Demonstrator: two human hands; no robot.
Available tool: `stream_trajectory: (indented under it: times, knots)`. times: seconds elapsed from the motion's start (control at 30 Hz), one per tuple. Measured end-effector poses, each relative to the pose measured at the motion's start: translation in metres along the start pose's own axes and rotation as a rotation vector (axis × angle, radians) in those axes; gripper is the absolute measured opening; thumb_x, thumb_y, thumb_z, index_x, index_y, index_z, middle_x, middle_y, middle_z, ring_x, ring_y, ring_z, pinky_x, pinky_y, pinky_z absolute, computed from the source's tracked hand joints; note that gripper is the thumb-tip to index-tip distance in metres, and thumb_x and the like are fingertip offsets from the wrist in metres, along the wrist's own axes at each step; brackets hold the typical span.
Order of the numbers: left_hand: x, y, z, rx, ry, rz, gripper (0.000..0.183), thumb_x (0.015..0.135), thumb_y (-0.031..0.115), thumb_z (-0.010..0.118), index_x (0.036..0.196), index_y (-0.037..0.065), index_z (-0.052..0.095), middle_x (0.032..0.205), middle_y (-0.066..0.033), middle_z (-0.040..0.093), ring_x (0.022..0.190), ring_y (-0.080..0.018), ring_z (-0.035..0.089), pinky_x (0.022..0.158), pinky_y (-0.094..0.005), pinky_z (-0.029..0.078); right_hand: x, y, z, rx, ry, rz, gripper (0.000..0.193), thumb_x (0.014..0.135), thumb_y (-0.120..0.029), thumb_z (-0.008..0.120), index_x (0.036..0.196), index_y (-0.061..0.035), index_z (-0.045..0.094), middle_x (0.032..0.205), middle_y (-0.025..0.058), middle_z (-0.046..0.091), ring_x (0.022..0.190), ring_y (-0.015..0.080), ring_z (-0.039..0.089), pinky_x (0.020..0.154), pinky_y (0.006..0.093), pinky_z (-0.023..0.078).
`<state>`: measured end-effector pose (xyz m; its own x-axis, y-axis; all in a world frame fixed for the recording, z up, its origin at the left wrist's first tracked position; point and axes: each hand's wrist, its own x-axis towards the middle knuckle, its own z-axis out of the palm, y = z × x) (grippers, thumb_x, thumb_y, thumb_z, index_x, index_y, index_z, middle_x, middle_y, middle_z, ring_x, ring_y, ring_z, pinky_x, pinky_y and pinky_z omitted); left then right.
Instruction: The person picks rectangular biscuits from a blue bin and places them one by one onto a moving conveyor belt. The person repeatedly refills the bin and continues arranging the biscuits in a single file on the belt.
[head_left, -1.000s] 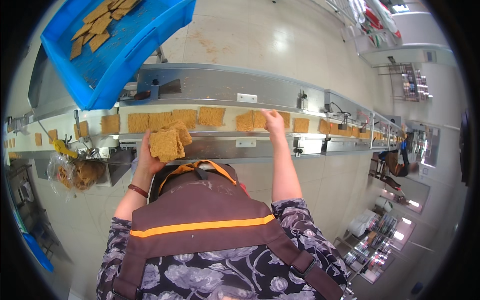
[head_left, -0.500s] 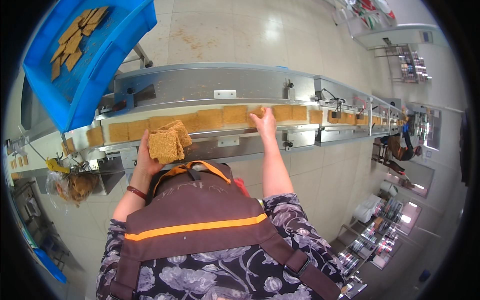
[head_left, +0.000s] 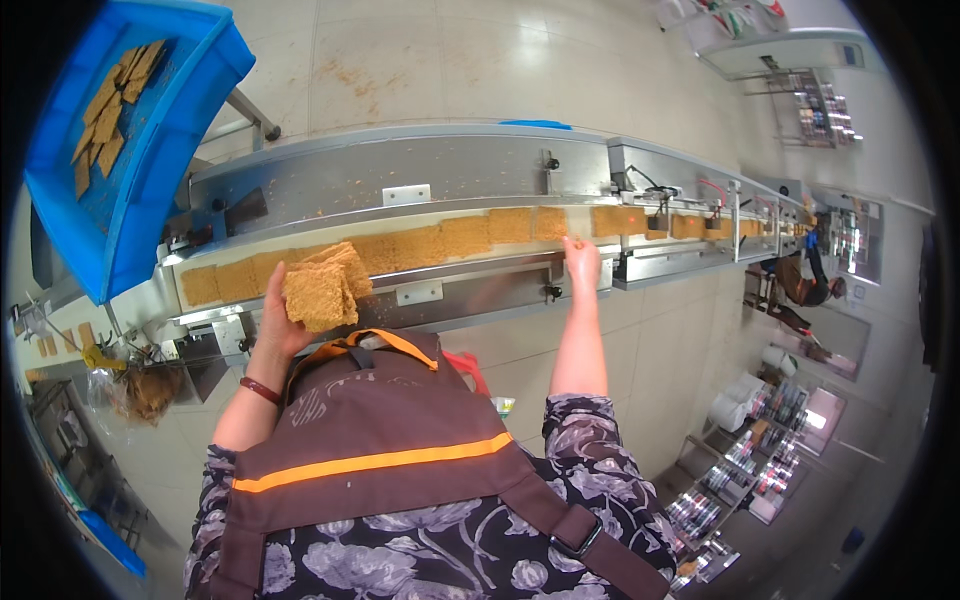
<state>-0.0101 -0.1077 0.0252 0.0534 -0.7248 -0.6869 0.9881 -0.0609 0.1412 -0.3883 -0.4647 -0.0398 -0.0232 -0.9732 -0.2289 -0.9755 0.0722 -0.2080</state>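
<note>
My left hand (head_left: 285, 320) is closed round a small stack of golden-brown square crackers (head_left: 322, 292), rough and crumbly looking, held just in front of the conveyor. A row of similar flat squares (head_left: 465, 236) lies nearly edge to edge along the pale conveyor belt (head_left: 578, 222). At the belt's near rail, by a gap in that row, is my right hand (head_left: 582, 265). Its fingers are drawn together; whether a small piece sits between them cannot be made out.
A blue plastic crate (head_left: 180, 170) with several broken brown slabs (head_left: 108, 115) stands at the far left. Steel side rails (head_left: 420, 170) border the belt. A clear bag (head_left: 140, 395) hangs at the left end. Another person (head_left: 800, 275) is farther along the line at right.
My right hand has moved off the row of squares, toward the right and nearer to me at the belt's edge. My left hand still holds the stack. The view has shifted slightly.
</note>
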Motion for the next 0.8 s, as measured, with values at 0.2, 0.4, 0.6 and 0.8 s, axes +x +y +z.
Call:
stream_trajectory:
  times: [0.2,0.4,0.6,0.8]
  knots:
    - [0.001,-0.004,-0.003,-0.06,-0.066,0.016,0.07,0.091,0.059,0.045,0.135,0.006,0.047,0.132,-0.0142,0.055,0.12,-0.0286,0.054,0.103,-0.0468,0.041,-0.005,-0.005,0.007,0.395,0.163,0.049,0.053,0.092,-0.052,0.05,0.113,-0.004,0.054,0.111,0.0215,0.064,0.103,0.0386,0.061,0.086,0.0467,0.046]
    - [-0.013,-0.007,-0.046,-0.151,-0.074,0.116,0.066,0.093,0.055,0.044,0.134,0.004,0.047,0.131,-0.0142,0.056,0.119,-0.0282,0.055,0.103,-0.0448,0.042,-0.094,-0.15,0.039,0.996,-0.614,-0.098,0.019,0.092,-0.021,0.056,0.103,-0.0055,0.058,0.074,-0.0007,0.051,0.06,0.008,0.045,0.055,0.0242,0.038]
    - [-0.077,0.001,-0.089,-0.285,-0.04,0.248,0.063,0.093,0.055,0.045,0.132,0.005,0.05,0.13,-0.0121,0.056,0.119,-0.0279,0.055,0.103,-0.0447,0.041,-0.244,-0.33,0.022,0.699,-0.872,-0.83,0.015,0.086,-0.007,0.063,0.099,0.0004,0.058,0.081,0.0048,0.062,0.073,0.0094,0.057,0.066,0.0255,0.046]
    - [-0.136,0.011,-0.146,-0.438,0.033,0.406,0.067,0.091,0.057,0.047,0.134,0.006,0.048,0.133,-0.0124,0.054,0.12,-0.0291,0.054,0.104,-0.0463,0.04,-0.399,-0.433,-0.083,1.202,-0.622,-1.845,0.035,0.079,0.004,0.066,0.11,-0.0051,0.051,0.098,0.0156,0.067,0.079,0.0282,0.065,0.07,0.0381,0.052]
